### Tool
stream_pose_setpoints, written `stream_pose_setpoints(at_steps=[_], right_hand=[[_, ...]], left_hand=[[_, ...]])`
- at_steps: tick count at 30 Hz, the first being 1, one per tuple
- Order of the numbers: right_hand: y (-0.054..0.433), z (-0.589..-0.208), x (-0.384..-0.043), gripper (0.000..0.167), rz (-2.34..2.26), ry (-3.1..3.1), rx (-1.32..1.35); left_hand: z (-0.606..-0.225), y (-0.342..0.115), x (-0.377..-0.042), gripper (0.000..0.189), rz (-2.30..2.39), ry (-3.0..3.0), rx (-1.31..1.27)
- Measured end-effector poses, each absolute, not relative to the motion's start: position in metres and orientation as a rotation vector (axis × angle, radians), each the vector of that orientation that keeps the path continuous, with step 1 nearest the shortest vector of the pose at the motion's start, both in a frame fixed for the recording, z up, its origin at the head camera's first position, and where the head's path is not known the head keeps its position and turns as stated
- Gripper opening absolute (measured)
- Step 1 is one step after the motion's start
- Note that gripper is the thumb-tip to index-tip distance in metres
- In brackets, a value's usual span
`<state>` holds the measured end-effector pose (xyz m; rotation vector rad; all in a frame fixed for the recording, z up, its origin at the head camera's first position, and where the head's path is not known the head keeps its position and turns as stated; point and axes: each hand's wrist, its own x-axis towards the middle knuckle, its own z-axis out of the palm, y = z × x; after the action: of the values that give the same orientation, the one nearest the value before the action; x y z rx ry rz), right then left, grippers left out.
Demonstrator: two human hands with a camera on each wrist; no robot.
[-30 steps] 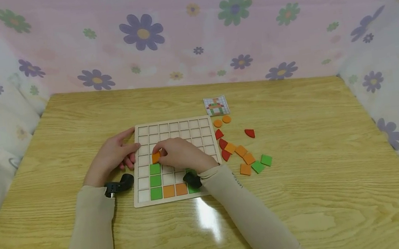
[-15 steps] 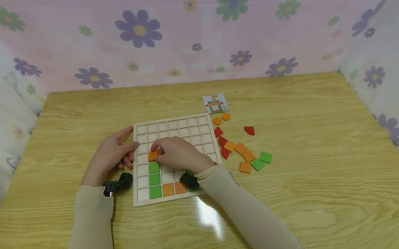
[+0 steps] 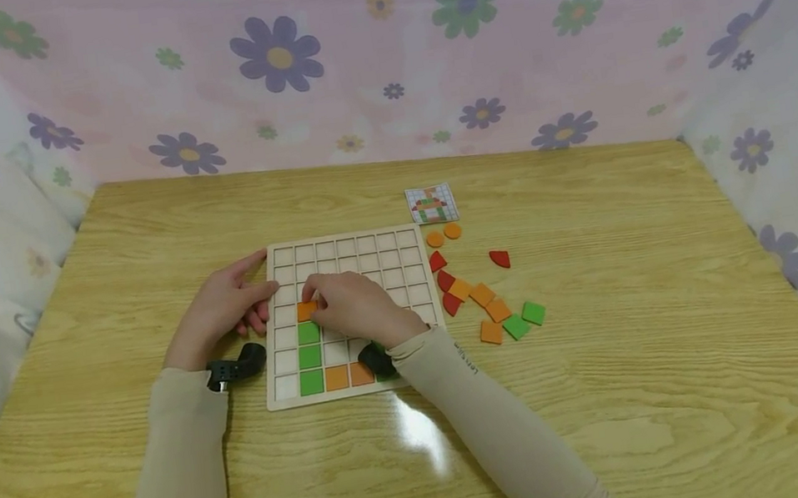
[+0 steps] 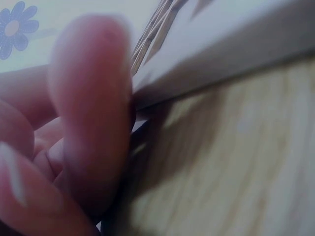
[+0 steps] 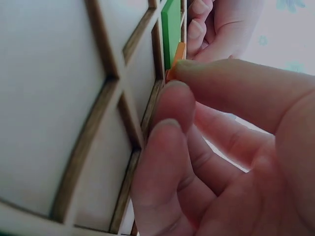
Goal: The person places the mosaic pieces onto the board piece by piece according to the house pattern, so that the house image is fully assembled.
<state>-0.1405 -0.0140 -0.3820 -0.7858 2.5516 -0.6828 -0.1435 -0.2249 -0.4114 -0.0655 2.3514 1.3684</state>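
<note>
My right hand (image 3: 356, 301) reaches over the wooden grid board (image 3: 366, 246) and pinches an orange square tile (image 3: 305, 311) between thumb and fingers. The tile sits at the cell directly above a column of green square tiles (image 3: 310, 357). In the right wrist view, the orange tile (image 5: 180, 51) stands slightly tilted beside a green tile (image 5: 171, 32), partly covered by the fingertips. My left hand (image 3: 221, 306) rests at the board's left edge, index finger stretched toward the upper corner and thumb on the rim. Orange tiles (image 3: 336, 377) lie in the bottom row.
Right of the board lie loose orange squares (image 3: 491, 332), green squares (image 3: 534, 313), red quarter-round pieces (image 3: 499, 258) and orange discs (image 3: 453, 231). A small printed pattern card (image 3: 432, 204) lies behind the board's far right corner. Patterned fabric surrounds the wooden table (image 3: 643, 318).
My right hand has shifted slightly left, and the orange tile has gone from tilted to nearly flat in its cell. My left hand keeps its place on the board's edge.
</note>
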Motion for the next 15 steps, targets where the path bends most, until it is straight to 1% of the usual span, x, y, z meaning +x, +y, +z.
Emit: stream_pose_setpoints(at_steps=[3, 8, 15], right_hand=[[-0.0135, -0.3829, -0.14, 0.017, -0.695, 2.572, -0.786], [-0.0119, -0.3816, -0.1408, 0.016, -0.739, 2.55, -0.789], [-0.0057, -0.3828, -0.1469, 0.016, -0.871, 2.341, -0.838]], left_hand=[[-0.4109, -0.2251, -0.1439, 0.068, 1.36, 2.36, -0.059], [-0.4126, -0.2242, -0.1439, 0.067, 1.358, 2.394, -0.051], [-0.4121, -0.225, -0.1452, 0.069, 1.342, 2.367, -0.08]])
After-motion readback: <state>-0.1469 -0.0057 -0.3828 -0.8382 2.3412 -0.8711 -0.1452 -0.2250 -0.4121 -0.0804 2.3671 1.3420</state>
